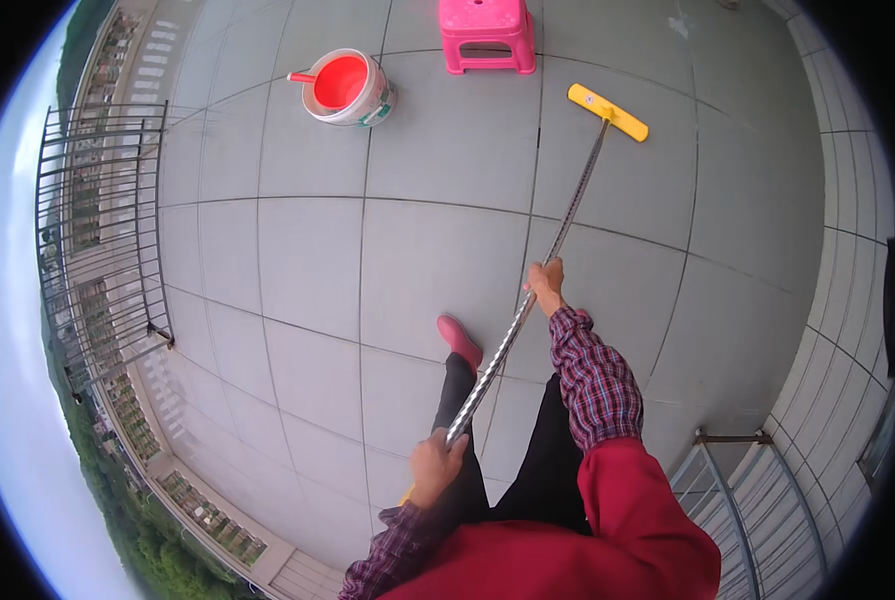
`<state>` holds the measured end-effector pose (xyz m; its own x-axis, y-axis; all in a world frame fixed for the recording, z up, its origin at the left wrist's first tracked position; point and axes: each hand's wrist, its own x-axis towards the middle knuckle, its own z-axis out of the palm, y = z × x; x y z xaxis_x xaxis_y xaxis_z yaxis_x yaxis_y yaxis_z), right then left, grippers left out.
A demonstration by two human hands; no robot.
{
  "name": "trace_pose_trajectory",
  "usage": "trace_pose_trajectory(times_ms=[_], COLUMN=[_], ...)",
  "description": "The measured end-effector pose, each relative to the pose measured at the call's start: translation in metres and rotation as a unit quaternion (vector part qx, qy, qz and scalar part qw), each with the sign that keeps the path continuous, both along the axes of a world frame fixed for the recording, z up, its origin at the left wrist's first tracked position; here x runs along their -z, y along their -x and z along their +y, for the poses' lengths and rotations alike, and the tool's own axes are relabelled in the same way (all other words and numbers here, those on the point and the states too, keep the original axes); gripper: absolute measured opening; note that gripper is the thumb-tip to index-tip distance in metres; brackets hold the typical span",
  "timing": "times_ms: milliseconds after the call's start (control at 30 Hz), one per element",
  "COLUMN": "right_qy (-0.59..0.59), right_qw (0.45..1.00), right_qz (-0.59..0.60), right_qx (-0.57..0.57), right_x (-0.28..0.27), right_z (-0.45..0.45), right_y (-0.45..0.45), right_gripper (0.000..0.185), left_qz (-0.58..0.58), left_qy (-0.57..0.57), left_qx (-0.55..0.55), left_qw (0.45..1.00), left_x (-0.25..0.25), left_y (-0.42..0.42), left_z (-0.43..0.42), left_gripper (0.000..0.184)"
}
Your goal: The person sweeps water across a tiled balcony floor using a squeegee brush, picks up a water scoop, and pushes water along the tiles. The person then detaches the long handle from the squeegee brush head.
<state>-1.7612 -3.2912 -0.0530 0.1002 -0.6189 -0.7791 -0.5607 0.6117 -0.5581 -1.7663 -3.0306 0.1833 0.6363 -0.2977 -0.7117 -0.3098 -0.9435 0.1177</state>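
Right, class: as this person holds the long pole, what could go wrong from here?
The yellow head sits near the pink stool and might bump it. A wide leftward sweep could knock the white bucket, perhaps dislodging its red dipper. If the head catches, the pole might twist in the left hand and right hand.

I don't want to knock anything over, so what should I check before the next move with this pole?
1. Left grip closed around the pole near its lower end: ok.
2. Right grip closed around it farther up: ok.
3. Yellow head apart from the pink stool: ok, bare floor tiles show between them.
4. White bucket out of the pole's present line: ok, it stands off to the left.
5. Bucket's contents: cannot tell; the red dipper hides most of its opening.
6. Footing: cannot tell; only one pink boot shows.
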Motion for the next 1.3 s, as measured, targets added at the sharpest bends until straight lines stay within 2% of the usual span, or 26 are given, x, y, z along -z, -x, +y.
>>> trace_pose_trajectory(times_ms=[67, 133, 200, 233, 300, 367, 400, 433, 500, 533, 567, 633, 667, 767, 933, 1033, 1167, 1300], right_qy=[0.007, -0.047, -0.129, -0.182, -0.204, -0.236, -0.222, -0.208, -0.148, -0.156, -0.152, -0.117, -0.101, -0.101, -0.194, -0.188, -0.174, -0.088], right_qw=[1.000, 0.999, 0.991, 0.983, 0.975, 0.962, 0.966, 0.969, 0.981, 0.980, 0.980, 0.977, 0.976, 0.969, 0.907, 0.901, 0.919, 0.971], right_qz=[-0.005, -0.003, -0.016, -0.011, -0.053, -0.089, -0.083, -0.078, -0.103, -0.115, -0.110, -0.172, -0.193, -0.225, -0.366, -0.377, -0.327, -0.211], right_qx=[0.028, -0.023, -0.011, -0.024, -0.062, -0.102, -0.106, -0.109, -0.066, -0.049, -0.064, -0.038, -0.018, 0.005, 0.069, 0.101, 0.135, 0.068], right_x=[-0.005, -0.020, -0.073, -0.099, -0.126, -0.137, -0.142, -0.141, -0.124, -0.128, -0.121, -0.107, -0.101, -0.118, -0.112, -0.105, -0.114, -0.079], right_z=[0.100, 0.215, 0.306, 0.336, 0.387, 0.408, 0.406, 0.406, 0.392, 0.364, 0.338, 0.291, 0.268, 0.205, 0.129, 0.083, 0.046, 0.014], right_y=[-0.022, -0.042, -0.067, -0.079, -0.094, -0.103, -0.109, -0.114, -0.127, -0.139, -0.153, -0.183, -0.204, -0.268, -0.358, -0.374, -0.375, -0.356], right_gripper=[0.023, 0.029, 0.029, 0.026, 0.026, 0.027, 0.026, 0.025, 0.027, 0.024, 0.022, 0.021, 0.021, 0.020, 0.016, 0.014, 0.015, 0.017], left_qz=[-0.006, -0.019, -0.036, -0.034, 0.015, 0.017, 0.013, -0.012, 0.005, -0.031, -0.037, -0.076, -0.162, -0.230, -0.362, -0.328, -0.328, -0.240], left_qy=[-0.023, -0.116, -0.201, -0.233, -0.239, -0.236, -0.242, -0.186, -0.202, -0.166, -0.152, -0.094, -0.145, -0.134, -0.134, -0.095, -0.131, -0.073], left_qx=[-0.007, -0.032, -0.072, -0.090, -0.162, -0.179, -0.197, -0.187, -0.187, -0.206, -0.179, -0.156, -0.090, -0.061, 0.029, 0.004, 0.014, -0.011], left_qw=[1.000, 0.993, 0.976, 0.968, 0.957, 0.955, 0.950, 0.964, 0.961, 0.964, 0.971, 0.980, 0.972, 0.962, 0.922, 0.940, 0.935, 0.968], left_x=[-0.018, -0.059, -0.115, -0.140, -0.181, -0.190, -0.192, -0.193, -0.175, -0.163, -0.157, -0.137, -0.113, -0.110, -0.117, -0.102, -0.099, -0.074], left_y=[-0.024, -0.043, -0.056, -0.060, -0.067, -0.060, -0.059, -0.061, -0.068, -0.072, -0.093, -0.123, -0.139, -0.203, -0.266, -0.281, -0.304, -0.321], left_z=[0.083, 0.169, 0.229, 0.252, 0.289, 0.310, 0.315, 0.297, 0.286, 0.272, 0.244, 0.218, 0.208, 0.159, 0.075, 0.036, 0.009, -0.015], left_gripper=[0.036, 0.040, 0.042, 0.040, 0.050, 0.050, 0.049, 0.048, 0.046, 0.045, 0.045, 0.045, 0.040, 0.036, 0.029, 0.025, 0.023, 0.025])
